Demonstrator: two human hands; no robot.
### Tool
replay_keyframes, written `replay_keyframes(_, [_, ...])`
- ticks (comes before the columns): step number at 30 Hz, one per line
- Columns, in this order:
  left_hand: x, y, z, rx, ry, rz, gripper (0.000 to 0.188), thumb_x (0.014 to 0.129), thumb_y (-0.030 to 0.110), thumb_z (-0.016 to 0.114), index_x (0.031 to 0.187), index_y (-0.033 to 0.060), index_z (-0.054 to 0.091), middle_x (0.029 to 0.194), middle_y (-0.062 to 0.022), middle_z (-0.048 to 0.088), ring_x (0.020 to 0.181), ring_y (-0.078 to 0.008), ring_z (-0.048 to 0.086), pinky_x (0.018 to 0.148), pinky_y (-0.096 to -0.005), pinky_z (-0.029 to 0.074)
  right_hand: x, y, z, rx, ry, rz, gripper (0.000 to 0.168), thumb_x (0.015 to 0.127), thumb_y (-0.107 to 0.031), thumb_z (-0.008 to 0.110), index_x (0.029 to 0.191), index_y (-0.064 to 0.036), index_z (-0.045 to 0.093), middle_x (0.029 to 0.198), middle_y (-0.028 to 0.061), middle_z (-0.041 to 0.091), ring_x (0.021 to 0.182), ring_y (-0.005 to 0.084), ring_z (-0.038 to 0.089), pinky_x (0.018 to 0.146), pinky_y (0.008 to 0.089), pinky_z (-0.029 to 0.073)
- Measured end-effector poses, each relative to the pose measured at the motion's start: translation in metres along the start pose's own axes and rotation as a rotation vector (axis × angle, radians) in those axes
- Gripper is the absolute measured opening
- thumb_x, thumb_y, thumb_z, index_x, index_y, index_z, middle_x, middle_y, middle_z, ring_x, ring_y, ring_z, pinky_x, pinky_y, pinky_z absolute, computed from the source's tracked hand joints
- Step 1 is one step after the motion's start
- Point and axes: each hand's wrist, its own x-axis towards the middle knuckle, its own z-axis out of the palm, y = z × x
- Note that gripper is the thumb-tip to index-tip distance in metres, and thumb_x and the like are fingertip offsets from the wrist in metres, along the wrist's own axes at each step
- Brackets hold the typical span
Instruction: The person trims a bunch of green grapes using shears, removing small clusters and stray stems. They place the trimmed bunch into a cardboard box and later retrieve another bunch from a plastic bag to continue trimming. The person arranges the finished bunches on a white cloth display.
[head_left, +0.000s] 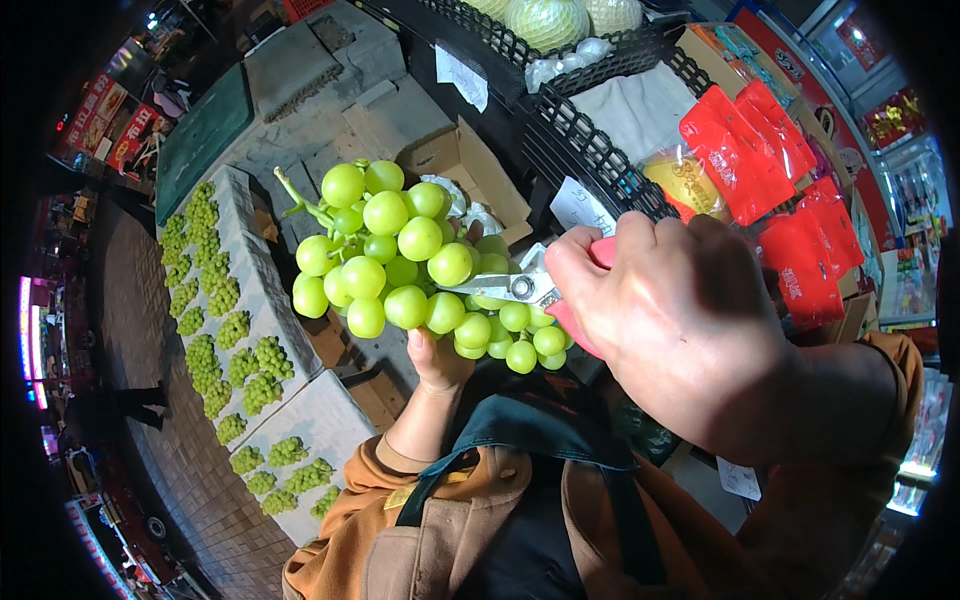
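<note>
A large bunch of green grapes (405, 262) rests on my left hand (442, 360), which supports it from below; most of its fingers are hidden behind the berries, and the thumb shows at the lower edge. The bare green stem points to the upper left. My right hand (660, 322) grips fruit scissors (523, 286) by their red handles. Their metal blades reach in among the grapes near the middle of the bunch, and the tips are hidden there.
Many smaller grape bunches (262, 386) lie on a grey cloth-covered stand (330, 405) at the left. Behind the held bunch is an open cardboard box (480, 180). Black plastic crates (585, 135) with netted fruit stand above. Red packets (735, 157) lie at the right.
</note>
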Motion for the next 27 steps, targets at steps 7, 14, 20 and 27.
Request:
replay_keyframes(7, [0.000, 0.000, -0.001, -0.001, 0.024, -0.039, 0.094, 0.082, 0.063, 0.060, 0.148, 0.0052, 0.028, 0.148, -0.0123, 0.037, 0.136, -0.0296, 0.039, 0.113, -0.0464, 0.031, 0.006, 0.009, 0.004, 0.279, -0.058, 0.021, 0.026, 0.083, -0.027, 0.071, 0.089, -0.006, 0.057, 0.065, 0.0107, 0.055, 0.056, 0.0279, 0.059, 0.051, 0.0393, 0.047])
replay_keyframes(14, [0.004, 0.001, -0.008, -0.060, 0.010, -0.045, 0.086, 0.088, 0.059, 0.053, 0.150, 0.0060, 0.026, 0.150, -0.0165, 0.036, 0.136, -0.0349, 0.038, 0.114, -0.0505, 0.030, 0.001, 0.026, -0.011, 0.224, -0.102, -0.019, 0.021, 0.081, -0.022, 0.070, 0.088, -0.007, 0.057, 0.071, 0.0089, 0.055, 0.063, 0.0269, 0.059, 0.057, 0.0387, 0.046])
replay_keyframes(20, [0.006, -0.003, -0.025, -0.034, 0.008, -0.074, 0.088, 0.088, 0.057, 0.055, 0.151, 0.0049, 0.021, 0.151, -0.0185, 0.034, 0.137, -0.0362, 0.037, 0.114, -0.0505, 0.029, -0.017, 0.019, -0.013, -0.191, -0.088, -0.037, 0.022, 0.083, -0.009, 0.063, 0.105, -0.007, 0.061, 0.077, 0.0031, 0.051, 0.069, 0.0173, 0.054, 0.064, 0.0342, 0.041])
replay_keyframes(27, [0.006, -0.002, -0.019, 0.004, 0.016, -0.113, 0.090, 0.087, 0.058, 0.056, 0.150, 0.0035, 0.023, 0.148, -0.0171, 0.037, 0.136, -0.0353, 0.039, 0.113, -0.0496, 0.032, -0.012, 0.006, 0.001, -0.314, 0.056, -0.110, 0.024, 0.078, -0.008, 0.065, 0.102, -0.006, 0.063, 0.075, 0.0027, 0.047, 0.069, 0.0171, 0.050, 0.063, 0.0322, 0.039])
